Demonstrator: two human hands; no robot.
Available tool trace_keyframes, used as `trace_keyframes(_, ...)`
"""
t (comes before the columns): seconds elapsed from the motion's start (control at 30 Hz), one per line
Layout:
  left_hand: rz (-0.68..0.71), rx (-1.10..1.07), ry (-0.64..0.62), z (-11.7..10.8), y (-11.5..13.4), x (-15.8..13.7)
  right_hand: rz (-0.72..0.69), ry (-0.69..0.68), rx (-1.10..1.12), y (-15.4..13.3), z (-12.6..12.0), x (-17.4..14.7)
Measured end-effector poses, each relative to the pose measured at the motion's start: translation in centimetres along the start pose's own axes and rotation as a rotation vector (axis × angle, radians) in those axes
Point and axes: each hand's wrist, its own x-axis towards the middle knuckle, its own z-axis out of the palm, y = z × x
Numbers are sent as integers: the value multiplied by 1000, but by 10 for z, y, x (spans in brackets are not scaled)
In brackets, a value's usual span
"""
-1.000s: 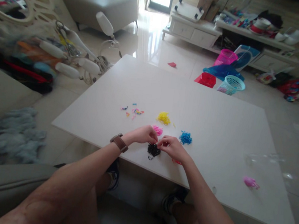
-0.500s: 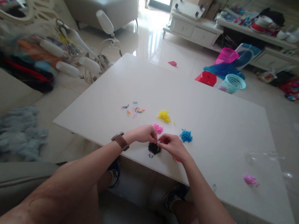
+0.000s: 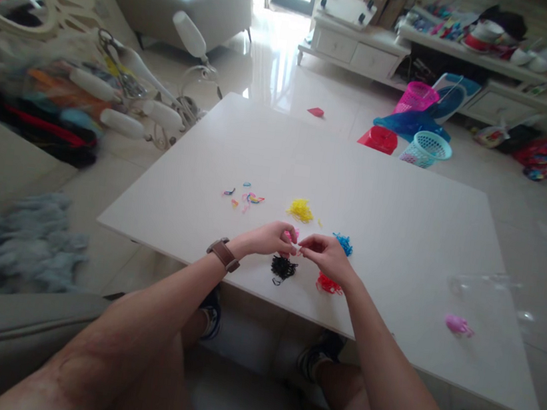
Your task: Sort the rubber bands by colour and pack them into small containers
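My left hand (image 3: 273, 239), with a brown watch (image 3: 223, 253) on its wrist, is over the small pink rubber bands (image 3: 292, 235) and partly hides them. Close by on its right is my right hand (image 3: 326, 254), its thumb and fingertips pinched together. The fingers of both hands are curled toward each other, nearly touching; whatever is between them is too small to make out. Just below lies a pile of black rubber bands (image 3: 284, 267). Red rubber bands (image 3: 329, 283) show beneath my right wrist, and blue ones (image 3: 343, 244) beyond that hand. Farther off is a yellow pile (image 3: 301, 211).
Mixed coloured bands (image 3: 249, 198) are scattered left on the white table (image 3: 393, 214). A pink object (image 3: 458, 325) and a clear item (image 3: 487, 285) rest on the right. Baskets, including a light blue one (image 3: 426, 149), stand on the floor past the far edge.
Both hands have moved slightly away from the black pile, toward the pink one. My fingertips have come a little apart, and more of the red and black piles shows.
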Motion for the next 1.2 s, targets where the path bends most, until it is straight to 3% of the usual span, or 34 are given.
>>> trace_keyframes(0.1, -14, 46, 92, -9, 4, -1, 65, 25, -187, 3, -25, -3)
trace_keyframes(0.2, -14, 165, 207, -36, 7, -8, 171, -55, -309, 8, -53, -8)
trace_keyframes(0.27, -16, 223, 371, -61, 8, -16, 222, -69, -357, 11, -68, -13)
trace_keyframes(0.37, -49, 234, 714, -94, 6, -26, 319, -99, -404, 13, -83, -20)
trace_keyframes(0.43, -104, 208, 844, -107, 1, -30, 407, -155, -437, 13, -87, -23)
trace_keyframes(0.5, -155, 206, 893, -114, -5, -31, 474, -211, -488, 13, -87, -25)
trace_keyframes(0.63, -221, 296, 910, -120, -15, -31, 505, -252, -572, 13, -83, -25)
trace_keyframes(0.77, -264, 428, 881, -121, -18, -30, 404, -127, -705, 13, -81, -22)
trace_keyframes(0.97, -212, 583, 561, -103, -19, -19, 314, -49, -774, 17, -77, -19)
trace_keyframes(1.2, -157, 841, 360, -94, -18, -12, 312, -69, -785, 18, -74, -18)
